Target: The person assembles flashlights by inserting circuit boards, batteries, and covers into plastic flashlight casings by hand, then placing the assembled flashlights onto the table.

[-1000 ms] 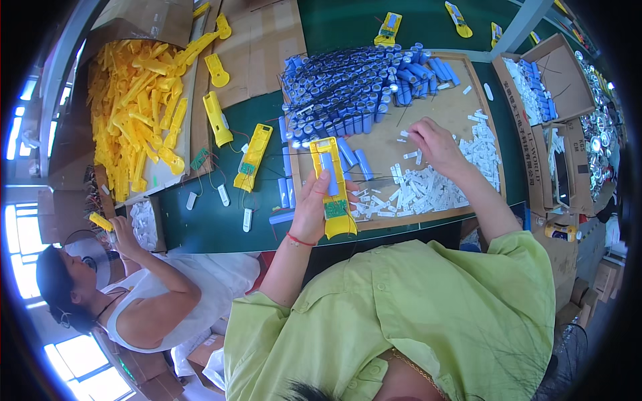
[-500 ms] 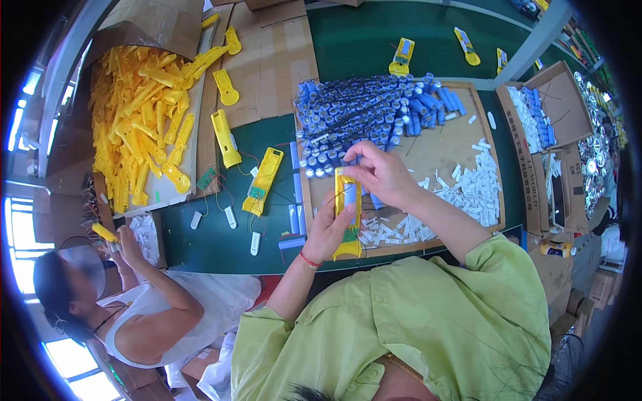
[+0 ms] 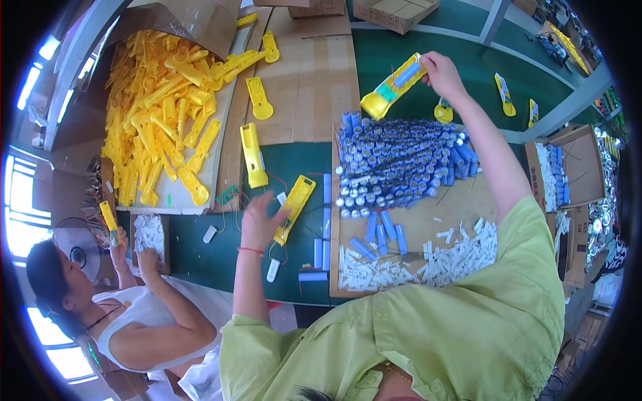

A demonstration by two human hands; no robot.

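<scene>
Out over the far side of the bench, my right hand (image 3: 441,75) grips the end of a yellow plastic housing (image 3: 376,105). A blue cylindrical battery (image 3: 406,74) and a green circuit board (image 3: 385,92) sit inside it. My left hand (image 3: 259,222) has its fingers apart beside another yellow housing (image 3: 299,202) on the green table; whether they touch it I cannot tell. Wires and a white plastic piece (image 3: 273,270) lie by that hand. Stacked blue batteries (image 3: 394,160) with dark leads fill the back of a cardboard tray (image 3: 428,204) between my arms.
Small white pieces (image 3: 461,257) and several loose batteries (image 3: 381,237) lie in the tray's front. Yellow housings (image 3: 154,113) heap from a carton at left. A co-worker (image 3: 154,314) sits at left holding a yellow part. A metal post (image 3: 568,107) and cartons (image 3: 582,174) stand at right.
The housing with the battery has gone from both hands at the tray to my right hand alone, farther away and to the right. My left hand has let go and moved left.
</scene>
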